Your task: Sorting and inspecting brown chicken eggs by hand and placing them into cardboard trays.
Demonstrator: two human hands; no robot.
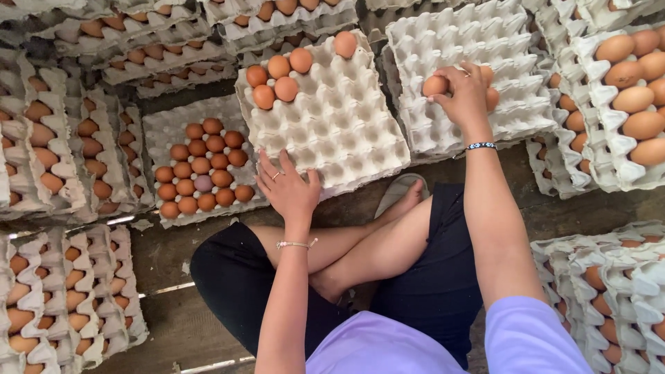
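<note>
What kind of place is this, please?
Probably an egg sorting or packing area, perhaps at a farm. Stacks of grey pulp trays filled with brown eggs surround a person sitting on a wooden floor, whose right hand holds eggs over a tray.

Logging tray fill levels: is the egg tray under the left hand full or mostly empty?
Mostly empty: the tray under the left hand holds six brown eggs along its far edge; other cups bare.
</note>
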